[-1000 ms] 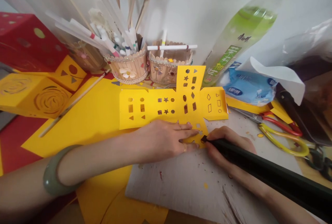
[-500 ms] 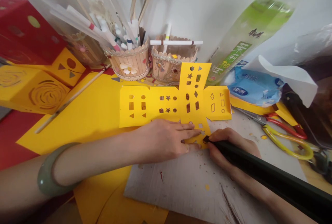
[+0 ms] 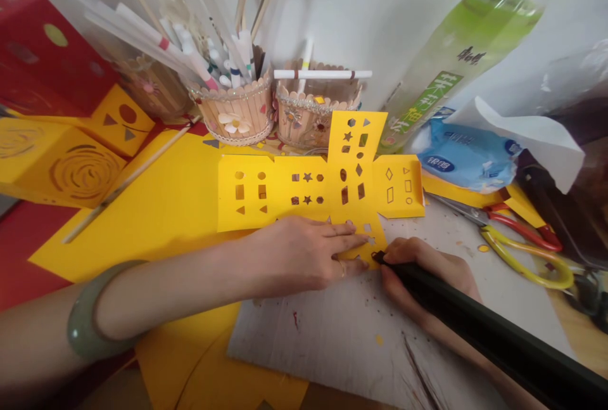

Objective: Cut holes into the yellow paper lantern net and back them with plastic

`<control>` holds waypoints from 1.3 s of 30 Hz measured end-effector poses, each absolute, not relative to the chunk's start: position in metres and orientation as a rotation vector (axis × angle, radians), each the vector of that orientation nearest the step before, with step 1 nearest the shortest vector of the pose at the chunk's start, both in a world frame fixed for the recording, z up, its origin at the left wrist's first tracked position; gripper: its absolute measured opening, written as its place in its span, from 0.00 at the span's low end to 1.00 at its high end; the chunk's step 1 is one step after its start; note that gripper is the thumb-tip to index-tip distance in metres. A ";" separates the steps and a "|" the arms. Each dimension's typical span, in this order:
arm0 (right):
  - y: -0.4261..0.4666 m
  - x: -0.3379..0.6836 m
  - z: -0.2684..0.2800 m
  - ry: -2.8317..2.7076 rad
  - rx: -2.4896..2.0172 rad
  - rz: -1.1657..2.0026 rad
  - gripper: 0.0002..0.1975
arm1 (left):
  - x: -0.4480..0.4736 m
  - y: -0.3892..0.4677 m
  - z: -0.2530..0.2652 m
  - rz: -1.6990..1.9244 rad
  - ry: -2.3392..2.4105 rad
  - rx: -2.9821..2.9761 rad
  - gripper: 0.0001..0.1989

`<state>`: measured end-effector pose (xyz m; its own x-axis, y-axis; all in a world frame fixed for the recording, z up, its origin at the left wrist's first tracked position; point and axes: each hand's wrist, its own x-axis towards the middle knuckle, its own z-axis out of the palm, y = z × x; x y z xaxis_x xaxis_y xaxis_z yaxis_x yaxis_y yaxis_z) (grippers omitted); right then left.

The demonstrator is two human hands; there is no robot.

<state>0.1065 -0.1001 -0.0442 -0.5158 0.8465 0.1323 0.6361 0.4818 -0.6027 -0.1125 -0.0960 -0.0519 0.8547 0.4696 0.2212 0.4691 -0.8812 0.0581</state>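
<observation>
A yellow card cutout shaped like an unfolded box lies with its lower part on a grey cardboard sheet. Small stars, squares, triangles and other shapes are cut through it, while its right panel bears drawn outlines. My left hand is open, lying flat with spread fingers on the card's lower flap, and hides part of it. Just right of those fingertips, my right hand is closed around a long black pen-like tool. The tool's tip touches the lower flap near its right edge; its exact kind is unclear.
Behind the card stand wooden-stick cups, one full of markers. A green drink bottle, a blue wipes pack and scissors lie to the right. Yellow and red paper boxes and a thin stick are left.
The black tool's tip and my right hand have shifted very slightly on the lower flap. My left hand stays flat in place. The whole view tilts a little.
</observation>
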 end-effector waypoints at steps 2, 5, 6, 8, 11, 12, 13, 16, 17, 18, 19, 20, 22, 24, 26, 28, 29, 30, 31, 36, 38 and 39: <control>-0.100 0.108 -0.045 -2.288 -1.234 0.706 0.05 | -0.112 -0.096 -0.052 0.365 0.745 3.010 0.16; -0.096 0.112 -0.043 -2.275 -1.242 0.756 0.04 | -0.113 -0.096 -0.053 0.386 0.729 2.965 0.16; -0.094 0.113 -0.041 -2.255 -1.244 0.776 0.04 | -0.114 -0.095 -0.053 0.402 0.724 2.951 0.16; -0.092 0.116 -0.038 -2.192 -1.251 0.786 0.04 | -0.116 -0.093 -0.054 0.427 0.697 2.941 0.15; -0.089 0.115 -0.035 -2.166 -1.216 0.751 0.03 | -0.120 -0.086 -0.055 0.409 0.611 2.928 0.17; -0.089 0.114 -0.034 -2.196 -1.186 0.757 0.03 | -0.121 -0.084 -0.055 0.395 0.592 2.909 0.17; -0.088 0.113 -0.033 -2.226 -1.156 0.772 0.04 | -0.122 -0.083 -0.055 0.384 0.580 2.887 0.17; -0.087 0.110 -0.033 -2.294 -1.106 0.838 0.05 | -0.123 -0.080 -0.054 0.383 0.570 2.844 0.17; -0.086 0.109 -0.034 -2.305 -1.104 0.847 0.05 | -0.123 -0.080 -0.054 0.391 0.576 2.839 0.17; -0.085 0.110 -0.034 -2.313 -1.100 0.850 0.05 | -0.123 -0.080 -0.054 0.399 0.581 2.837 0.16; -0.085 0.110 -0.034 -2.325 -1.093 0.856 0.05 | -0.123 -0.080 -0.054 0.402 0.587 2.836 0.16; -0.084 0.111 -0.034 -2.331 -1.090 0.862 0.05 | -0.123 -0.080 -0.054 0.400 0.593 2.834 0.16; -0.084 0.112 -0.034 -2.336 -1.087 0.878 0.04 | -0.122 -0.081 -0.054 0.397 0.597 2.831 0.16; -0.084 0.112 -0.034 -2.337 -1.083 0.904 0.04 | -0.122 -0.081 -0.054 0.410 0.598 2.829 0.16; -0.084 0.112 -0.035 -2.325 -1.082 0.927 0.03 | -0.122 -0.081 -0.054 0.427 0.599 2.828 0.16; -0.085 0.111 -0.036 -2.298 -1.091 0.951 0.03 | -0.122 -0.081 -0.054 0.431 0.598 2.826 0.16; -0.085 0.111 -0.037 -2.280 -1.099 0.959 0.03 | -0.122 -0.081 -0.054 0.429 0.596 2.824 0.16; -0.085 0.111 -0.038 -2.266 -1.107 0.969 0.03 | -0.122 -0.081 -0.054 0.425 0.595 2.821 0.17; -0.086 0.111 -0.039 -2.257 -1.114 0.979 0.03 | -0.122 -0.081 -0.054 0.422 0.593 2.818 0.17; -0.087 0.111 -0.039 -2.259 -1.102 0.998 0.03 | -0.122 -0.081 -0.054 0.399 0.598 2.810 0.17; -0.086 0.112 -0.039 -2.271 -1.090 0.992 0.03 | -0.123 -0.081 -0.054 0.388 0.603 2.807 0.17; -0.086 0.112 -0.038 -2.282 -1.081 0.990 0.03 | -0.123 -0.081 -0.054 0.385 0.601 2.806 0.17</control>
